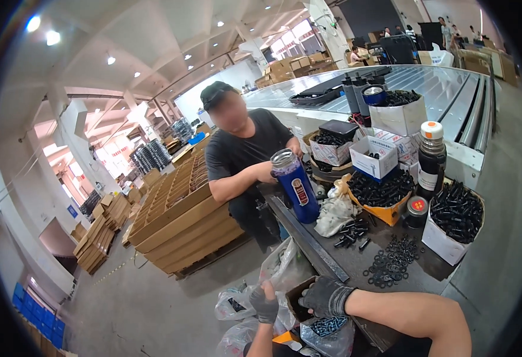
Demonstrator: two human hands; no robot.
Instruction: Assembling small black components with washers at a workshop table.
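Observation:
My left hand (264, 303), in a grey glove with bare fingertips, is raised beside the small cardboard box (297, 300). Its fingers are curled in, and whatever they may hold is hidden. At the table edge, my right hand (327, 297), also gloved, bends over the box with its fingers closed and partly out of sight; I cannot make out anything in them. Just below it sits a clear plastic bag of bluish screws (327, 326). Black washers (392, 262) lie spread on the dark tabletop (356, 262), with loose black bolts (351, 233) behind them.
Boxes of black bolts (456, 214) crowd the table's right side, near a dark bottle (432, 157) and a blue flask (297, 187). A person in black (243, 137) sits opposite. Plastic bags (237, 303) lie below the edge; stacked cardboard (177, 226) stands left.

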